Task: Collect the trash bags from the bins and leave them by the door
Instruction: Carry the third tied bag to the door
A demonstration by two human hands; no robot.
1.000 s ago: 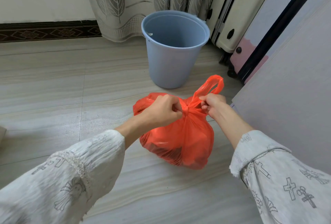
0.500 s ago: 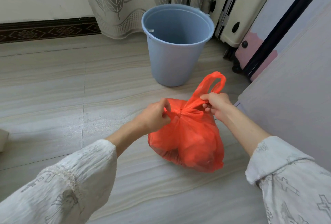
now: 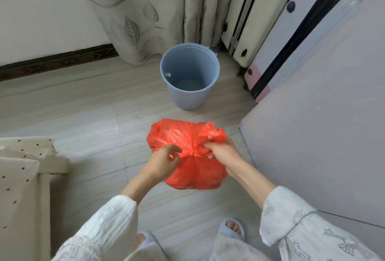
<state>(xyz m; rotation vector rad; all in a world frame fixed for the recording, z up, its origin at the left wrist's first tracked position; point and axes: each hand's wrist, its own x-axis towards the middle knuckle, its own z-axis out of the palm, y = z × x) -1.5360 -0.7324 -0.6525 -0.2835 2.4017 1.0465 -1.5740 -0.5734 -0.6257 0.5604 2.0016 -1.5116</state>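
Floor: pale wood-grain tiles [image 3: 87, 114] are seen under everything, with a dark patterned skirting [image 3: 56, 62] along the white wall.
Room: a leaf-print curtain [image 3: 141, 16] hangs beyond the fingers; cream and pink-white suitcases [image 3: 291, 31] are stood to its right, and a large grey panel [image 3: 323, 135] fills the right side.
Bin: a blue bin [image 3: 190, 77] is stood upright on the floor beyond the hands, well apart from them, with no liner inside.
Trash bag: the orange trash bag [image 3: 195, 173] is held between the two hands, its knotted neck just between the fingertips and its bulk hanging below them.
Left hand: the left hand [image 3: 162, 163] is curled at the left of the knot, thumb and forefinger pinched narrowly on a fold of plastic.
Right hand: the right hand [image 3: 224, 152] is closed on the bag's loose handles, to the right of the knot.
Hidden: the bag's contents cannot be made out; whether its base touches the floor cannot be told.
Cut off: a dotted cream object [image 3: 18, 177] is cropped at the left edge; slippered feet [image 3: 232, 227] are partly covered by the sleeves [image 3: 302, 225].
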